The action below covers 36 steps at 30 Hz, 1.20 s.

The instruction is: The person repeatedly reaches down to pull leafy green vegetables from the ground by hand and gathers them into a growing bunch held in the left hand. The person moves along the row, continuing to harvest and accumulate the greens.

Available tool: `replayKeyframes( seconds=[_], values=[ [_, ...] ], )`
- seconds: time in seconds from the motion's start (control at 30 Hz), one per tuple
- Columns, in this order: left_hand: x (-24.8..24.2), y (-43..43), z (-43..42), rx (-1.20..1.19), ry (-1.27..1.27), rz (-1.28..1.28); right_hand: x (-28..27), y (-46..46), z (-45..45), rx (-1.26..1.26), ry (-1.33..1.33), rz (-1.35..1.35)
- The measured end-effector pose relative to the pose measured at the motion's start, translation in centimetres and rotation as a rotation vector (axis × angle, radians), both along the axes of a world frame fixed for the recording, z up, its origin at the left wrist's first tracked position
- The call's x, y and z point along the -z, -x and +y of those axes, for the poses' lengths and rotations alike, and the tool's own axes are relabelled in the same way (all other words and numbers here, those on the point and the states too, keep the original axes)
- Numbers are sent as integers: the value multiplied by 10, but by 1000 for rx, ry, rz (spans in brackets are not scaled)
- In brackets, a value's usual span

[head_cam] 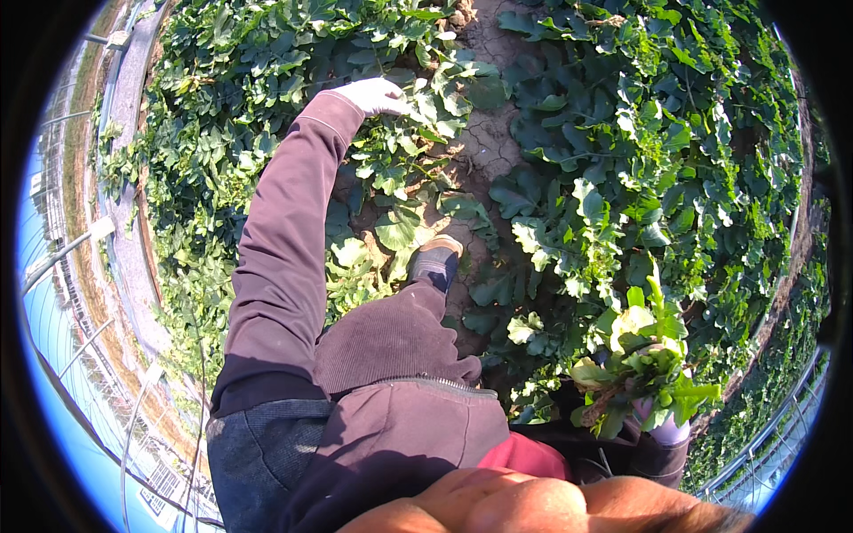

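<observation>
A pale glove covers my left hand [377,96], which reaches into the leafy green plants [443,110] at the upper middle; its fingertips are at the leaves, and whether they grip any is not clear. At the lower right, my gloved right hand [666,426] is closed around a bunch of picked leafy greens [643,366], with leaves and stalks sticking out over the fingers. The bunch hides most of that hand.
Rows of low leafy plants [666,166] grow on both sides of a cracked soil path [490,140]. My shoe [436,263] stands on the soil by the leaves. Metal hoops [60,256] and a long pale board-like strip [126,200] run along the left edge.
</observation>
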<state>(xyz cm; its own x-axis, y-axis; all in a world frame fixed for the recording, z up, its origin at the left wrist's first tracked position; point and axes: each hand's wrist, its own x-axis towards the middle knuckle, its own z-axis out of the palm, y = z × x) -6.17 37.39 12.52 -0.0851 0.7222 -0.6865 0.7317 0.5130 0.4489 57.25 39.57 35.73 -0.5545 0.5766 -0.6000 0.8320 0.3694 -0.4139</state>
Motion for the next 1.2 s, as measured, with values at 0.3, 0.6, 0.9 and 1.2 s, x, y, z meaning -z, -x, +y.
replayKeyframes(
  seconds=[0.3,0.6,0.9,1.2],
  values=[
    [9,16,-10,-142,-51,12,0,4,-1,-8,6,0],
    [16,13,-12,-17,-55,100,-2,5,-3,-14,13,-2],
    [17,11,-12,-38,-67,15,-5,8,-6,-32,18,-8],
    [-34,-10,-101,-473,-358,-103,-21,-3,-15,-81,5,-1]
  ],
)
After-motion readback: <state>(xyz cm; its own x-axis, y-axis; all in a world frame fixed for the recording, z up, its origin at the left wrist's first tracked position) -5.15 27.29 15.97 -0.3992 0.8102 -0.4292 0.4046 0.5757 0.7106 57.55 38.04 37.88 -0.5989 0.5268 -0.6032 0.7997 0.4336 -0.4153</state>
